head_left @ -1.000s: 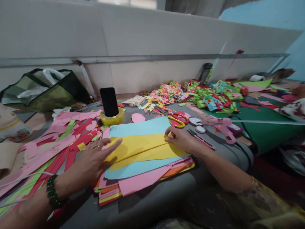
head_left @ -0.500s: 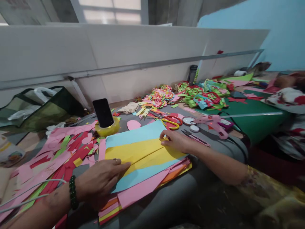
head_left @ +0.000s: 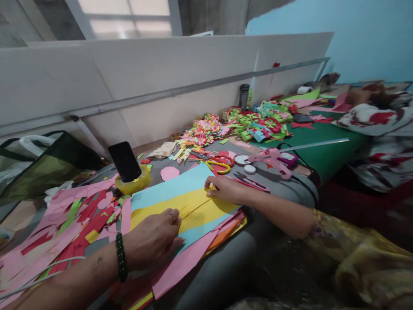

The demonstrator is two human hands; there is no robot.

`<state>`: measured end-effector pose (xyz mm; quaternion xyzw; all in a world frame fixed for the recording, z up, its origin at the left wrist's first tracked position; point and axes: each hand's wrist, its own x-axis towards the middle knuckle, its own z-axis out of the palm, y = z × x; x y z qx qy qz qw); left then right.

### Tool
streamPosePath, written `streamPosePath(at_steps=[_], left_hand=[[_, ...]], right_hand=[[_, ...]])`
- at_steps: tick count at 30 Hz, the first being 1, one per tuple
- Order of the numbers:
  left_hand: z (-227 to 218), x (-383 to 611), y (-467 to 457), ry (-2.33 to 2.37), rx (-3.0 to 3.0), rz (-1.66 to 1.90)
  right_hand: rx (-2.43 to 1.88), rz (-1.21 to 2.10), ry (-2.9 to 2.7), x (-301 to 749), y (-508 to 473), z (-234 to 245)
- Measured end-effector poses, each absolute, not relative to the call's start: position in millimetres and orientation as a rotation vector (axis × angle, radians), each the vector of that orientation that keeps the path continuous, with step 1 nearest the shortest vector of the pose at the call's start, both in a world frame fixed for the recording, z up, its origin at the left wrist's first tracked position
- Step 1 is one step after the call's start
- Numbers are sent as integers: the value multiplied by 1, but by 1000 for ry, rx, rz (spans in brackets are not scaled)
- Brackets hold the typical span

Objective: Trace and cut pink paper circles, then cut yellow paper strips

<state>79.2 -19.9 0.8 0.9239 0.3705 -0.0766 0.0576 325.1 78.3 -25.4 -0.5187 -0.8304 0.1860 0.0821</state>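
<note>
A yellow sheet of paper (head_left: pixel 196 202) with a fold line along it lies on a light blue sheet (head_left: pixel 174 181), on top of a stack of pink, orange and other coloured paper. Curled fingers of my left hand (head_left: pixel 158 234) press down on the yellow paper near the left end of the fold; their tips are hidden. My right hand (head_left: pixel 224 189) pinches the yellow paper at the fold's right end, thumb and forefinger together. Yellow-handled scissors (head_left: pixel 219 167) lie just beyond the stack.
A phone (head_left: pixel 125 162) leans on a roll of yellow tape (head_left: pixel 133 181). Paper scraps (head_left: pixel 77 219) cover the left side. To the right lie a pink glue gun (head_left: pixel 272 161) and pink snips (head_left: pixel 253 183). Behind are heaps of paper crafts (head_left: pixel 206 129); another person's arm shows far right.
My left hand has slid rightward along the fold, its forefinger going from stretched out to curled. My right hand keeps its pinch on the paper. The view has turned slightly right.
</note>
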Motion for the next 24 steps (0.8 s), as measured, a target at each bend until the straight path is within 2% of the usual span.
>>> streamPosePath(at_steps=[9, 24], left_hand=[[-11, 81, -11, 1108, 2749, -154], [-1, 120, 11, 1200, 2853, -371]], right_hand=[[-1525, 605, -2476, 326, 78, -25], [-1319, 692, -2291, 339, 87, -46]])
